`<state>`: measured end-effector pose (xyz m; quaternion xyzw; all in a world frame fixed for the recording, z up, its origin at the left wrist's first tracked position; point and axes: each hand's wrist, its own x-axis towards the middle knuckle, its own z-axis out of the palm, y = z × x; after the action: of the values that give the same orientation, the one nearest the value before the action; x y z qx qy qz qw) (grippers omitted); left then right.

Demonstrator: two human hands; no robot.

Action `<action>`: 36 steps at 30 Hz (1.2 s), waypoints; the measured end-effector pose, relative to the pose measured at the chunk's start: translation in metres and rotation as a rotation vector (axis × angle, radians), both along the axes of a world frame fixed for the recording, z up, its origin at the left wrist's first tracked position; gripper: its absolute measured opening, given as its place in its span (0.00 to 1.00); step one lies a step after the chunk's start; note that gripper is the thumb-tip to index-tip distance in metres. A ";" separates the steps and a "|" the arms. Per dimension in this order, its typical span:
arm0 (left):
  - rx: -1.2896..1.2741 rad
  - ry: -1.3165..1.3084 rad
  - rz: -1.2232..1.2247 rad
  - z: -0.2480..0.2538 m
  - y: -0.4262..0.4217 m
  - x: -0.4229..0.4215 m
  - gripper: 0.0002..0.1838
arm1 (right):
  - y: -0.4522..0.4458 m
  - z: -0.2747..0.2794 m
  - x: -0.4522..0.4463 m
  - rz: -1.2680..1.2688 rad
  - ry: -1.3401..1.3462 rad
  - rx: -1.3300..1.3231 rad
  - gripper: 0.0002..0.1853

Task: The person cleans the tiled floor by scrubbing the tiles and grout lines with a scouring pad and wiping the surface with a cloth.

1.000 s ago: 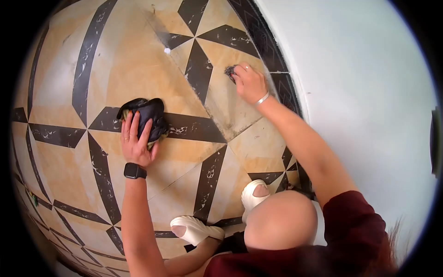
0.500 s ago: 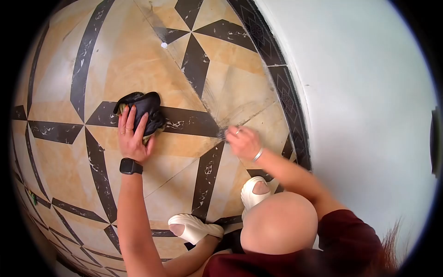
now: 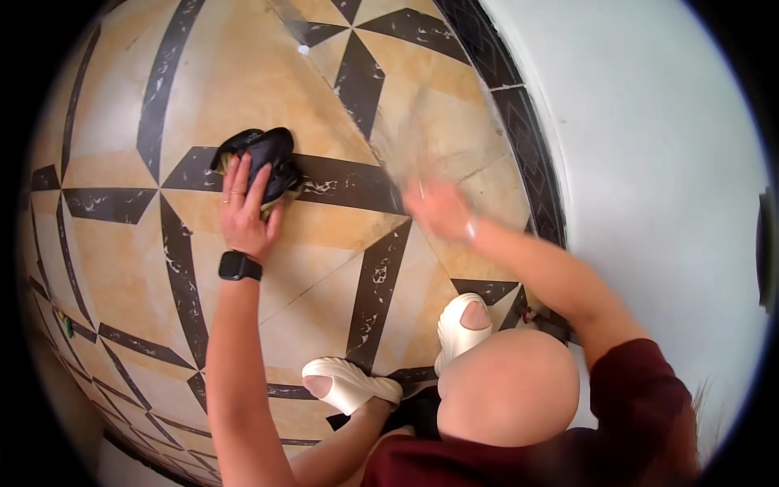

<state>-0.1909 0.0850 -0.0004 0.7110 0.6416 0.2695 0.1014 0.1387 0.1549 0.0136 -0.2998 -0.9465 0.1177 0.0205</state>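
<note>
Black cloth (image 3: 280, 154) is bunched on the tiled floor (image 3: 243, 89), across a dark band (image 3: 353, 185), and is partly covered by the left hand (image 3: 247, 213), whose fingers are stretched over it rather than clenched. A watch (image 3: 240, 265) is worn on the left wrist. The right hand (image 3: 438, 207) is blurred by the band's right end; whether anything is grasped by it cannot be told. Grey smears (image 3: 406, 146) are seen just beyond it, and the floor is edged by a patterned border (image 3: 526, 154) along the pale wall (image 3: 649, 162).
</note>
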 end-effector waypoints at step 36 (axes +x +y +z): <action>0.038 -0.306 -0.194 -0.005 0.055 0.247 0.25 | -0.066 0.058 0.080 -1.101 0.821 -0.494 0.06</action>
<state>0.0557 0.1403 -0.0059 0.7221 0.5417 0.3754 0.2100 0.2189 0.0885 0.0717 -0.6599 -0.5205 0.4034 0.3618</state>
